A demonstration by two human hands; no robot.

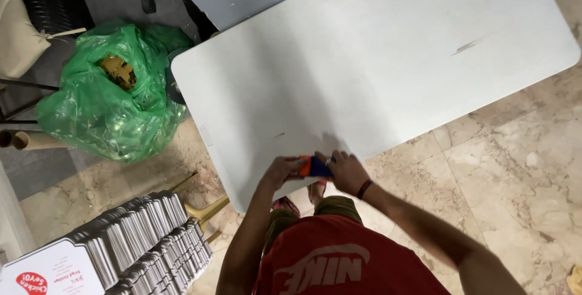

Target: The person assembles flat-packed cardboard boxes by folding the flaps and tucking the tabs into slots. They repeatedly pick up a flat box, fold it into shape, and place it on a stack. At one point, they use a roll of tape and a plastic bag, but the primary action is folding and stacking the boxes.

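Both hands are gripping a small orange-and-blue block-shaped object (314,166) at the near edge of the white rectangular plastic surface (376,70). The left hand (280,169) is clamped on its orange end, the right hand (347,171) on its blue end. Risk: the object, being held at the edge, could slip to the marble floor (515,167).

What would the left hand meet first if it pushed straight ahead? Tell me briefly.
The left hand points toward the right hand, so it would meet the small orange and blue object held between them first, at the white table edge.
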